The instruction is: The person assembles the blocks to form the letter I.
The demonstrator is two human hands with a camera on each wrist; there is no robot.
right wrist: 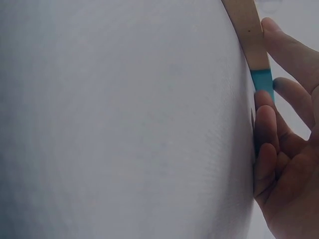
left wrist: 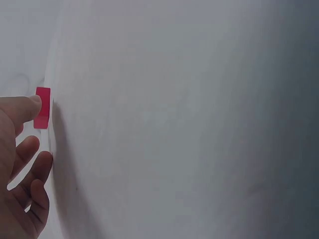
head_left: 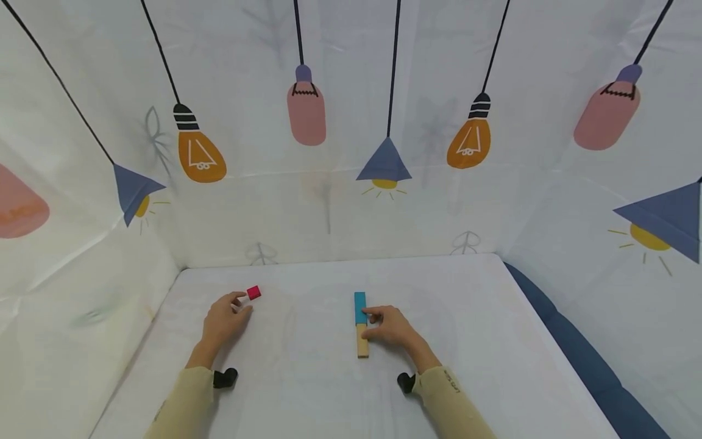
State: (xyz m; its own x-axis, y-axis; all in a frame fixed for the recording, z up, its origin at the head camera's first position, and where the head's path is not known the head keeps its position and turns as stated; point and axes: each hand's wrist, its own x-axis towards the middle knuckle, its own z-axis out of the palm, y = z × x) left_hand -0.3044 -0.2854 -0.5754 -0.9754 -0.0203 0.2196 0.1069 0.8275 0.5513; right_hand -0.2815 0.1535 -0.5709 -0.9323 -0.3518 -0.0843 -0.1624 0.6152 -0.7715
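Observation:
A small red block (head_left: 253, 292) sits toward the back left of the white table. Just short of it is my left hand (head_left: 222, 320), thumb and fingers apart with nothing between them; in the left wrist view the thumb tip overlaps the red block (left wrist: 44, 109). Near the middle, a blue block (head_left: 359, 303) and a plain wooden block (head_left: 362, 349) lie end to end in one line, the blue one farther away. My right hand (head_left: 396, 327) is at their right side, forefinger at the blue block and thumb at the wooden one, without curling round either.
The white table (head_left: 296, 390) ends at a white cloth wall (head_left: 340, 207) printed with hanging lamps. Past the table's right edge runs a dark blue cushioned surface (head_left: 581, 347). Black wrist devices (head_left: 225, 378) jut inward from both sleeves.

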